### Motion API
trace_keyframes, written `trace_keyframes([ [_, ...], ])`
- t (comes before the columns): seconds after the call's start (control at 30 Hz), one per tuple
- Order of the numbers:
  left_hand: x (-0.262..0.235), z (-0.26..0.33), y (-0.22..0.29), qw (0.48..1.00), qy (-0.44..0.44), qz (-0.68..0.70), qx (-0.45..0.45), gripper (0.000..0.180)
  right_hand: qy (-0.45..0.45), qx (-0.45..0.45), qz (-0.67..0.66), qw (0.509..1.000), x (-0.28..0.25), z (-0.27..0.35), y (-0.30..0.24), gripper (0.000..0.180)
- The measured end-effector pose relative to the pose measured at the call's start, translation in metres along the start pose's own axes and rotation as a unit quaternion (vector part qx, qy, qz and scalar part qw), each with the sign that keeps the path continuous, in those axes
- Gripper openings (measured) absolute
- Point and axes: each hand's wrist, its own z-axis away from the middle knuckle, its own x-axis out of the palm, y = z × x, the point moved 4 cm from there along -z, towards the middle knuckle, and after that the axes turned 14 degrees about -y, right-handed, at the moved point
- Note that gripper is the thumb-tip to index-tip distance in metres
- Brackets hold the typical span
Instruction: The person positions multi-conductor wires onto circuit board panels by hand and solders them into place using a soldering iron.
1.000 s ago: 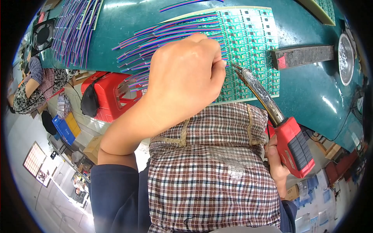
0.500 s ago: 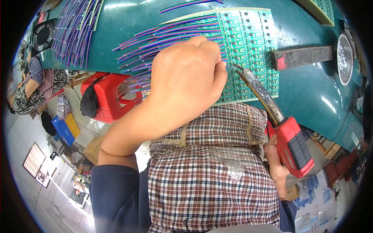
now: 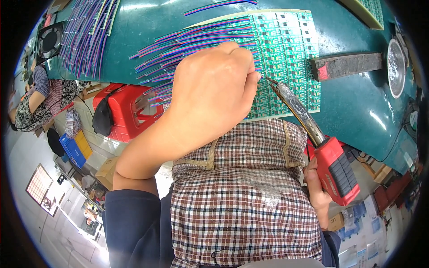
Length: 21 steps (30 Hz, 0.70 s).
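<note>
left hand (image 3: 212,96): curled into a loose fist over the green circuit panel (image 3: 286,58), fingers drawn together at the fingertips near the panel's middle; whatever they pinch is hidden under the knuckles, so i cannot tell what it is
right hand (image 3: 318,190): clamped round the red handle of the soldering iron (image 3: 333,167), low at the right beside the checked apron (image 3: 241,196)
soldering iron: metal shaft slanting up and left; its tip (image 3: 269,80) sits just beside the left fingertips, over the panel
green circuit panel: lying flat on the teal table (image 3: 353,107), near the table's front edge; many small boards in rows
wires (image 3: 196,40): striped blue, red and purple strands fanned out from the panel's left edge, lying across the table; the left hand covers some of them
loose wire bundle (image 3: 85,35): more of the same strands, well apart at the table's far left
dark block (image 3: 348,67): long bar lying at the panel's right edge
metal dish (image 3: 396,67): round, at the far right of the table
red stool (image 3: 127,111): below the table edge, left of the forearm
another person (image 3: 35,96): seated at far left, in patterned clothes
</note>
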Motion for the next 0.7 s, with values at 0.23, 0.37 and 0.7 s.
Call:
trace_keyframes([
  [0.23, 0.0002, -0.0001, 0.0021, 1.000, 0.001, -0.009, 0.007, 0.018, 0.000, 0.011, -0.011, 1.000, 0.0015, 0.0003, -0.0005, 0.003],
  [0.37, 0.0018, 0.0015, 0.0033, 0.999, 0.005, -0.032, 0.003, 0.019, 0.009, 0.002, -0.042, 0.999, 0.0024, 0.0002, 0.0010, 0.002],
  [0.7, 0.0020, -0.0001, 0.0035, 0.999, 0.026, -0.018, 0.008, 0.019, 0.031, 0.030, -0.025, 0.999, 0.0013, 0.0047, 0.0022, 0.009],
])
